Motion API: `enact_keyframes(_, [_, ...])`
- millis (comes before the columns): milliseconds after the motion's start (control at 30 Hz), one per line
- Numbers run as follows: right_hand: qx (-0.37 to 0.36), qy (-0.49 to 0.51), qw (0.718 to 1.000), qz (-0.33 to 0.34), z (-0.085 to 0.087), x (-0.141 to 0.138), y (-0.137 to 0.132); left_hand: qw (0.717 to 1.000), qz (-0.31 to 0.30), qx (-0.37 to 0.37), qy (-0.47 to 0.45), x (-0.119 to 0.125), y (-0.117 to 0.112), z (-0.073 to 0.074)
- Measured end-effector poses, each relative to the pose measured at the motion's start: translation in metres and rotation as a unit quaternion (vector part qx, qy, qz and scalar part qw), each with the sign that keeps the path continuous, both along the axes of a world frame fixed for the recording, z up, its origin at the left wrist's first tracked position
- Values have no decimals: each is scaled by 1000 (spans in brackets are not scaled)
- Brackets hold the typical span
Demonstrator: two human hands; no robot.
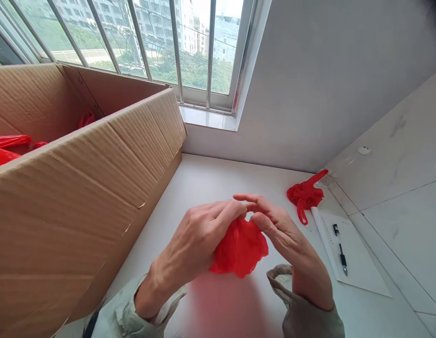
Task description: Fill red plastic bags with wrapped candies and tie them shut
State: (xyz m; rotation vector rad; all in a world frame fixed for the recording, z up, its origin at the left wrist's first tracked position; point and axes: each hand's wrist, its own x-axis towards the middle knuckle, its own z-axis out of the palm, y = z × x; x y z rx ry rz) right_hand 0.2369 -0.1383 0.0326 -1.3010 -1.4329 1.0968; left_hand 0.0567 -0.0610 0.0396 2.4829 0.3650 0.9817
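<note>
A crumpled red plastic bag is bunched up above the white table, in front of me. My left hand is closed around its upper left side, with the fingertips hidden behind the bag. My right hand is at the bag's upper right, thumb and fingers apart and bent toward the left hand. Its thumb tip is close to the top of the bag; whether they touch, I cannot tell.
A large cardboard box with red plastic bags inside fills the left side. At the right lie a knotted red bag, an open notebook and a black pen with its cap. A barred window stands behind.
</note>
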Motion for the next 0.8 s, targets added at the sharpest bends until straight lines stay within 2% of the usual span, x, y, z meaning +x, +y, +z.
enact_keyframes(67, [-1,-4,999,-34,-1,-1,1,993,52,89,-64,5,1,-3])
enact_keyframes(167, [26,-27,999,2,-4,0,2,984,59,134,-99,8,4,-8])
enact_keyframes(233, [93,-81,992,-15,-5,2,2,988,53,135,-55,5,5,-8])
enact_keyframes(333, [193,-212,954,-84,-2,4,-4,992,34,114,35,-4,9,-2])
enact_keyframes(433, [226,-320,916,-89,3,5,-11,996,-9,88,25,-15,16,7])
enact_keyframes(500, [234,-342,907,-72,5,9,-13,997,-22,78,-6,-24,21,11])
enact_keyframes(600, [199,-325,924,-29,4,25,-14,998,-19,61,13,-41,30,13])
enact_keyframes(700, [99,-279,955,8,-4,55,-14,995,-31,22,96,-60,36,15])
enact_keyframes(800, [11,-246,969,3,-15,86,-13,985,-37,-24,167,-75,38,16])
